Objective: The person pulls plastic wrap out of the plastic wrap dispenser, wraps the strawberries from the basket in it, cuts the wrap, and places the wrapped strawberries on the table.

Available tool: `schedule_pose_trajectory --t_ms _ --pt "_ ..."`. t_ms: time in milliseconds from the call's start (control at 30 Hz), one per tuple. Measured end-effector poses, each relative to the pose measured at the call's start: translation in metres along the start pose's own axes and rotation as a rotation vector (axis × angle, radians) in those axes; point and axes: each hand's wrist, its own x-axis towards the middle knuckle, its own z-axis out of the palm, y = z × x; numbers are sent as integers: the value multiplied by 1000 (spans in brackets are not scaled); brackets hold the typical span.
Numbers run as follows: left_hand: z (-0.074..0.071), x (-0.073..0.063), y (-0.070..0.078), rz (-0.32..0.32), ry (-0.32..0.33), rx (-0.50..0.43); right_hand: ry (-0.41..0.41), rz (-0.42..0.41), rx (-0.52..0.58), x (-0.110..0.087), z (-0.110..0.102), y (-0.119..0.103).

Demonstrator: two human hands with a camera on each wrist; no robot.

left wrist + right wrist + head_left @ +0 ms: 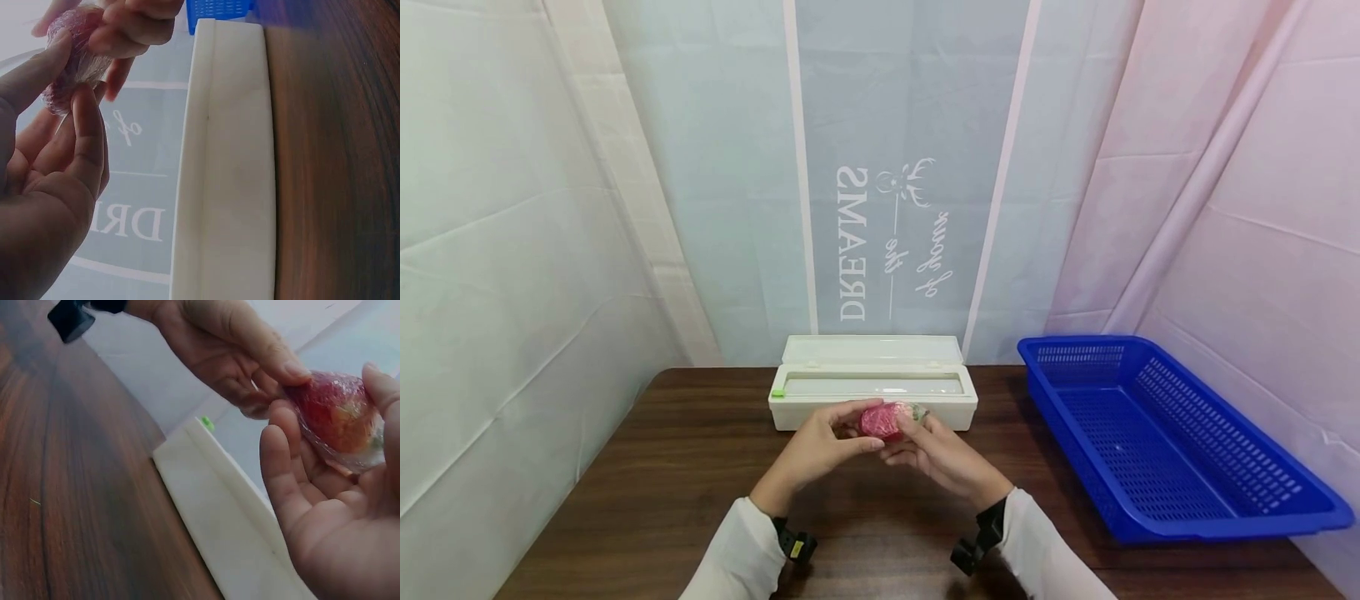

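A red and yellowish fruit wrapped in shiny cling film (880, 421) is held up between both hands, in front of a white cling film dispenser (874, 417). Its exact kind cannot be told through the film. My left hand (816, 450) pinches the left end of it between thumb and fingers. From the right, my right hand (943, 458) grips it, thumb on top and fingers curled beneath. In the right wrist view the wrapped fruit (334, 415) shows loose film gathered at its paler end. The dispenser's clear lid (872, 348) stands raised at the back.
A blue plastic basket (1120, 508) with slotted walls stands on the table's right side. A green slider (778, 393) sits at the dispenser's left end. The dark wooden table (647, 492) meets a printed curtain (745, 208) behind and pale cloth at both sides.
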Motion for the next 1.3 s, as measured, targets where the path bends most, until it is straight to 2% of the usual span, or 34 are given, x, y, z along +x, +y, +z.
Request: schedule_pose_trajectory --t_ms 100,300,367,533,667,867,1200,1300 --pt "0 0 3 0 -10 0 16 20 -89 -1 -2 -2" --pt "0 1 5 -14 -23 5 93 79 -380 -1 -4 -9" --pt "0 0 5 -12 -19 29 109 99 -444 -2 -5 -11" --pt "0 0 4 -4 2 100 198 141 -455 -2 -8 -15" --pt "0 1 4 6 -1 99 255 137 -452 -3 -9 -16" --pt "0 1 3 14 -21 78 228 93 -522 -5 -13 -16" --pt "-6 -2 0 -17 -29 86 154 12 -619 -11 -12 -24" --pt "-8 -2 -1 -18 -36 90 194 2 -698 -11 -12 -24"
